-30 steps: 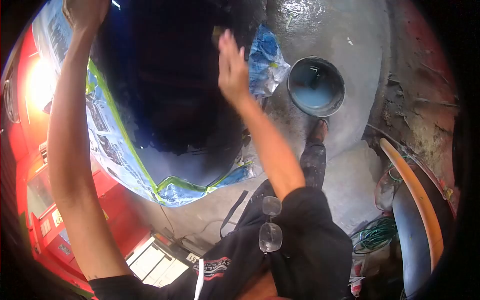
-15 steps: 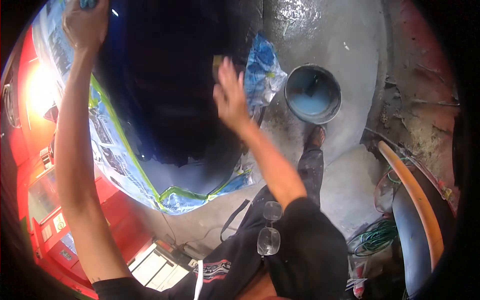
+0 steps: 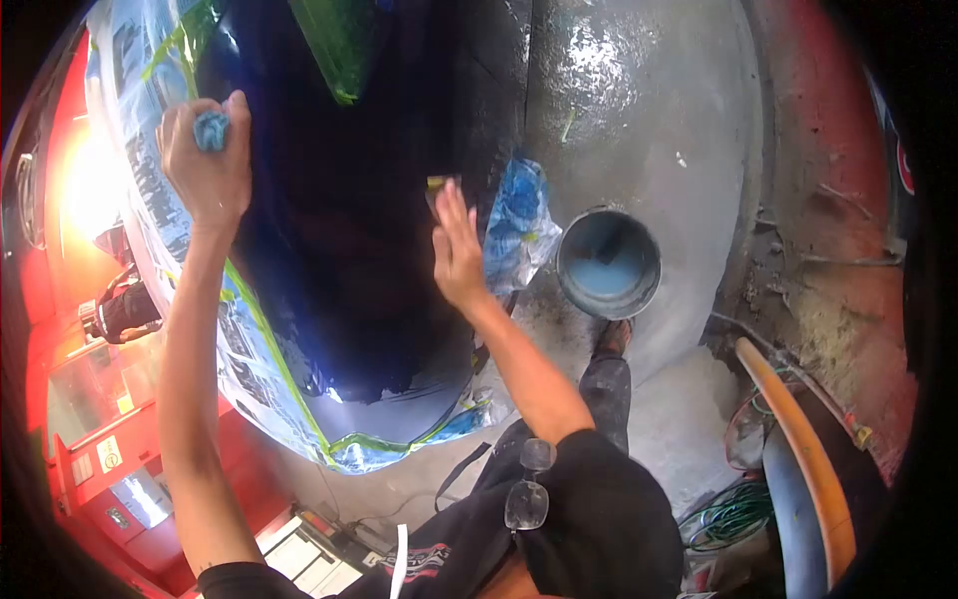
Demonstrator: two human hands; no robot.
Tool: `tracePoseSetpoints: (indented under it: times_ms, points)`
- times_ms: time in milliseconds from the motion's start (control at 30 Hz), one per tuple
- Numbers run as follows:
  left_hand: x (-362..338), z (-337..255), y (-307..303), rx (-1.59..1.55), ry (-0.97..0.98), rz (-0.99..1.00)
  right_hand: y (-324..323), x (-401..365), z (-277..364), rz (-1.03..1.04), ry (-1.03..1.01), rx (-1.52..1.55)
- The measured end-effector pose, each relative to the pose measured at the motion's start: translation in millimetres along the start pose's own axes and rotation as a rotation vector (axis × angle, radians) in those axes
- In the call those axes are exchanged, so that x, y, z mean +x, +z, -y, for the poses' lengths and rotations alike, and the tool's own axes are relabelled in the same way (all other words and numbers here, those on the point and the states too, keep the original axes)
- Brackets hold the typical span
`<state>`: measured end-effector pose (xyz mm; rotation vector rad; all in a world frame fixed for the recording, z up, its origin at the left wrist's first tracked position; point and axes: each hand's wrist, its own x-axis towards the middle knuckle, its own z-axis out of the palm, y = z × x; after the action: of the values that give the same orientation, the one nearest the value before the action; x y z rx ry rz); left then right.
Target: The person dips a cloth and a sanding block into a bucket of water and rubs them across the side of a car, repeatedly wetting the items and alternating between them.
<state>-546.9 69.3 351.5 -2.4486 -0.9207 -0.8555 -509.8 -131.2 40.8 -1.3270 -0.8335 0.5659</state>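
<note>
My left hand [image 3: 212, 165] is closed around a crumpled light blue cloth [image 3: 211, 131], near the left edge of a glossy dark blue panel [image 3: 339, 250]. Over the panel's right side, my right hand [image 3: 458, 250] presses its fingers on a small dark pad [image 3: 439, 186] with a yellowish edge. Green tape [image 3: 261, 324] and printed plastic sheeting [image 3: 244, 364] border the panel. Beside my right hand lies a blue and white plastic piece [image 3: 519, 225]. A round bucket [image 3: 651, 285] holding bluish liquid stands on the floor to the right.
A person [image 3: 128, 307] in dark clothing is at the far left, near red cabinets [image 3: 85, 399]. Green coiled hose [image 3: 733, 514] and an orange curved piece [image 3: 798, 449] lie at the lower right. Wet grey floor [image 3: 689, 220] surrounds the bucket.
The view has shifted, so the panel and bucket appear lower. My left hand is now fully visible with the cloth. A green-taped area and the other person have come into view.
</note>
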Motion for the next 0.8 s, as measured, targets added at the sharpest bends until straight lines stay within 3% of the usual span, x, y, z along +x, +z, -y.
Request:
tracePoseSetpoints:
  times_ms: [33, 167, 233, 300, 400, 433, 533, 633, 700, 800]
  points:
    - [0, -2, 0, -0.016, 0.016, -0.002, -3, 1, 0, 0.012, 0.011, -0.002]
    - [0, 0, 3, -0.077, 0.028, 0.004, -10, 172, -4, -0.154, -0.098, -0.022]
    - [0, -3, 1, -0.056, 0.044, 0.022, -10, 207, -6, -0.147, -0.082, -0.037]
    - [3, -9, -3, -0.025, 0.05, 0.041, -3, 166, 9, -0.088, -0.105, -0.091]
    - [6, -9, -2, -0.048, 0.104, 0.005, 0, 21, 37, 0.183, -0.267, -0.164]
    - [8, -10, -3, -0.054, 0.099, 0.003, -8, 7, 60, 0.29, -0.296, -0.168]
    - [6, -11, -3, -0.052, 0.05, 0.031, -12, 92, 49, 0.194, -0.241, -0.18]
    - [5, -11, -2, -0.082, 0.054, 0.02, -2, 237, 31, -0.049, -0.002, -0.083]
    - [8, -11, -2, -0.091, 0.064, 0.015, 5, 212, 46, -0.036, -0.028, -0.147]
    - [8, -8, -3, -0.082, 0.062, 0.003, 11, 71, 62, 0.172, -0.278, -0.181]
